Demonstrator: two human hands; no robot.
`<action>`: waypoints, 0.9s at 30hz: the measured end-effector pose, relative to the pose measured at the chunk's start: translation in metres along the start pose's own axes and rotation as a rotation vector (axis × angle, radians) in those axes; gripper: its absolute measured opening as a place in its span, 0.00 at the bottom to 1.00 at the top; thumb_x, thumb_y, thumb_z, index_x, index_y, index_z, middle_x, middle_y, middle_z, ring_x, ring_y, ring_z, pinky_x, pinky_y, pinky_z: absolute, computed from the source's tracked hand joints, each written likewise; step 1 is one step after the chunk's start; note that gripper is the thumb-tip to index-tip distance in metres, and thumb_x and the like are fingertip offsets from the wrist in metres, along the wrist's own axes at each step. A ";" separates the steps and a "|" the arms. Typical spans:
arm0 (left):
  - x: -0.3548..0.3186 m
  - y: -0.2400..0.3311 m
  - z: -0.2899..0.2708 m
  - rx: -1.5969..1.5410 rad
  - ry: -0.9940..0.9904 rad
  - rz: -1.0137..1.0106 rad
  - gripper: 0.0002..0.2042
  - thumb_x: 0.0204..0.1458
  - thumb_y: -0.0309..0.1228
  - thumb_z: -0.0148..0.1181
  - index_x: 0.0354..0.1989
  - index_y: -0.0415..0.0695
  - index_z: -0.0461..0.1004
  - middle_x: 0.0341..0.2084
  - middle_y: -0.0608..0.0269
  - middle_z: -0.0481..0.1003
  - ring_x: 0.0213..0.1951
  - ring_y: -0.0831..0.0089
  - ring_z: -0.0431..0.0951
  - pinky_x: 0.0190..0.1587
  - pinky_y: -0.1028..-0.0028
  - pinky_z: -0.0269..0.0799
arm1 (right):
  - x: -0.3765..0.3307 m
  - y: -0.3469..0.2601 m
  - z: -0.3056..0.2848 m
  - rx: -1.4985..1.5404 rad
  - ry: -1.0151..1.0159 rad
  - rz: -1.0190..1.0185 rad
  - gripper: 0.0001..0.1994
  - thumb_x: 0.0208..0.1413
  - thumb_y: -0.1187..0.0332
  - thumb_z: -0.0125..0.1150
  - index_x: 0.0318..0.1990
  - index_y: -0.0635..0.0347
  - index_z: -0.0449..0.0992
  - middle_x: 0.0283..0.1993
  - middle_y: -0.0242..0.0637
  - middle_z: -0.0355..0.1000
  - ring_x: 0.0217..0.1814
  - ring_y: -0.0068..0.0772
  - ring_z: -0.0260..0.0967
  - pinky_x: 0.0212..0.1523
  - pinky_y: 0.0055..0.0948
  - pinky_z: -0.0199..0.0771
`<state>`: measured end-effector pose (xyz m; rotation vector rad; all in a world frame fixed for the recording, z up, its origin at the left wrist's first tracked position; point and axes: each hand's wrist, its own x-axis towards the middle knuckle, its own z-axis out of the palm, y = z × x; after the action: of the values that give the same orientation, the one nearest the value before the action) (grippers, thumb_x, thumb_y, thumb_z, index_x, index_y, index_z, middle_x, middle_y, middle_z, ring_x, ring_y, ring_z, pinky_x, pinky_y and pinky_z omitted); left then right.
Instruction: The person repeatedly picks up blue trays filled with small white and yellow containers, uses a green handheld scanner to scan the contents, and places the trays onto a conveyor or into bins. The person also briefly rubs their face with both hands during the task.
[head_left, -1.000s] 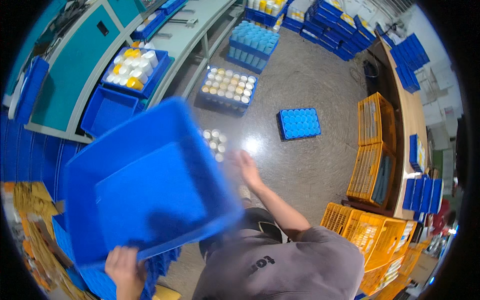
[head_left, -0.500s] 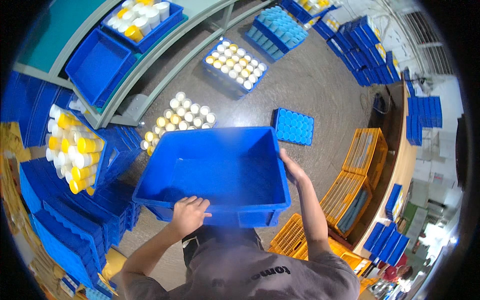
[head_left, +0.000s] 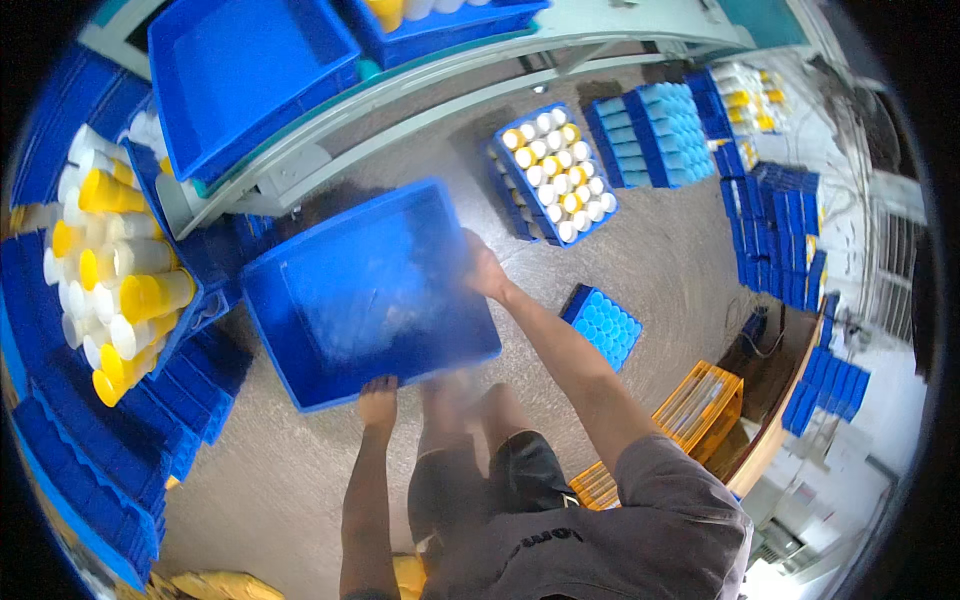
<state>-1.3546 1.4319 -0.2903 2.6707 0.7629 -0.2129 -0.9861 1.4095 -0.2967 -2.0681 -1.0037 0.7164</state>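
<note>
A large blue plastic bin (head_left: pixel 375 300) with nothing in it is held between my hands, tilted so that its inside faces up. My left hand (head_left: pixel 377 403) grips the near rim, fingers curled over its edge. On the bin's right side, my right hand (head_left: pixel 485 268) clasps the wall near the far corner; some of its fingers are hidden. Beyond and to the right of the bin, a blue crate of white and yellow cups (head_left: pixel 565 175) stands on the floor. A smaller crate of light blue cups (head_left: pixel 607 328) sits to the right.
At the far left, a metal-framed bench (head_left: pixel 400 100) carries another blue bin (head_left: pixel 250 90). A tilted crate of white and yellow cups (head_left: pixel 120 255) stands beside blue stacked bins (head_left: pixel 90 450). Yellow crates (head_left: pixel 697 405) are at the right. Crates of pale blue cups (head_left: pixel 670 135) stand farther back.
The bin has moved left and lower, away from my body, with both hands still on it. It now covers the cups that stood on the floor beyond it. My view has turned.
</note>
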 end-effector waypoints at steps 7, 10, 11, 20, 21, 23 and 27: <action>0.036 0.004 0.071 -0.105 -0.296 -0.194 0.09 0.49 0.32 0.58 0.39 0.47 0.75 0.35 0.57 0.77 0.41 0.58 0.78 0.43 0.59 0.75 | 0.035 0.072 0.025 -0.154 -0.123 0.213 0.29 0.50 0.74 0.59 0.62 0.59 0.63 0.50 0.51 0.73 0.49 0.51 0.74 0.51 0.43 0.74; 0.033 0.007 0.045 -0.133 -0.317 -0.253 0.17 0.47 0.35 0.65 0.47 0.47 0.76 0.44 0.51 0.76 0.51 0.53 0.75 0.52 0.56 0.72 | 0.036 0.097 0.021 -0.151 -0.334 0.338 0.29 0.53 0.62 0.63 0.62 0.59 0.64 0.54 0.52 0.72 0.52 0.50 0.73 0.53 0.44 0.73; 0.039 0.010 0.031 -0.127 -0.294 -0.252 0.20 0.46 0.36 0.67 0.50 0.47 0.76 0.48 0.49 0.76 0.55 0.52 0.74 0.56 0.55 0.70 | 0.036 0.102 0.023 -0.357 -0.325 0.255 0.33 0.55 0.49 0.63 0.61 0.61 0.66 0.56 0.51 0.72 0.52 0.52 0.73 0.54 0.46 0.71; 0.315 0.061 -0.235 -0.745 0.410 -0.380 0.18 0.51 0.28 0.66 0.50 0.36 0.75 0.46 0.44 0.77 0.45 0.48 0.79 0.49 0.61 0.74 | 0.135 -0.044 -0.158 0.136 -0.464 0.253 0.20 0.56 0.63 0.66 0.53 0.64 0.74 0.46 0.43 0.77 0.43 0.35 0.76 0.44 0.35 0.77; 0.359 0.068 -0.273 -0.779 0.602 -0.334 0.17 0.52 0.28 0.66 0.50 0.36 0.75 0.45 0.44 0.77 0.44 0.50 0.79 0.47 0.62 0.75 | 0.163 -0.078 -0.192 0.110 -0.459 0.156 0.19 0.56 0.64 0.66 0.53 0.62 0.75 0.46 0.42 0.77 0.43 0.33 0.76 0.44 0.34 0.77; 0.441 0.071 -0.340 -0.821 0.754 -0.327 0.17 0.53 0.27 0.64 0.52 0.38 0.74 0.44 0.47 0.76 0.39 0.55 0.78 0.45 0.65 0.74 | 0.231 -0.138 -0.255 0.108 -0.317 -0.102 0.16 0.58 0.64 0.64 0.52 0.56 0.77 0.48 0.44 0.77 0.42 0.34 0.78 0.45 0.33 0.77; 0.589 0.056 -0.428 -0.379 0.893 -0.256 0.26 0.48 0.24 0.67 0.58 0.40 0.70 0.58 0.40 0.64 0.61 0.45 0.65 0.62 0.57 0.62 | 0.396 -0.215 -0.320 -0.008 0.087 -0.452 0.15 0.55 0.72 0.64 0.50 0.64 0.72 0.41 0.50 0.76 0.44 0.49 0.77 0.47 0.38 0.76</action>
<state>-0.8085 1.8319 -0.0173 2.2183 1.2332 1.0196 -0.6304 1.7155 -0.0046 -1.7679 -1.3610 0.3851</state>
